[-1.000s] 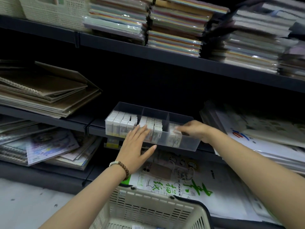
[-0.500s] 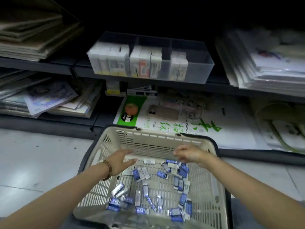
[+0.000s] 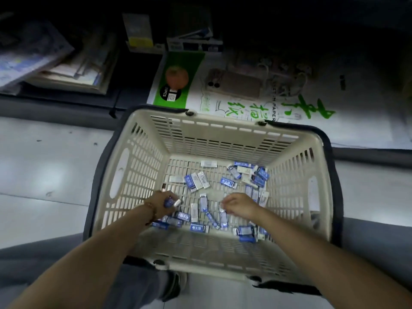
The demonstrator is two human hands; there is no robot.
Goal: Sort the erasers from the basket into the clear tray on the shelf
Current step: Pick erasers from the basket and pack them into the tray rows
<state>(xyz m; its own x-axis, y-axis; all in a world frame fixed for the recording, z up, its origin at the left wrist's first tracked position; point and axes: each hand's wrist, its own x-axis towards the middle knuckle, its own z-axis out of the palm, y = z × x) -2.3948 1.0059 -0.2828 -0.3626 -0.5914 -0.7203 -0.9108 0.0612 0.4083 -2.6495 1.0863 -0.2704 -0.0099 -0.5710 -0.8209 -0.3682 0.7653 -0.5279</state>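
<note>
Head view: left hand [image 3: 161, 202] is clamped on erasers [image 3: 171, 201] inside the basket [image 3: 142, 157]; right hand [image 3: 239, 205] has its fingers curled, grip unclear.

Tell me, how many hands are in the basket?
2. The left hand is near the basket's left wall, holding erasers. The right hand is mid-floor, fingers on an eraser. Neither is hidden.

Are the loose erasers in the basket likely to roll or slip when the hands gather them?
The erasers look flat and block-shaped, so probably won't roll. Their glossy wrappers may slide on the basket. Small, likely light.
</note>
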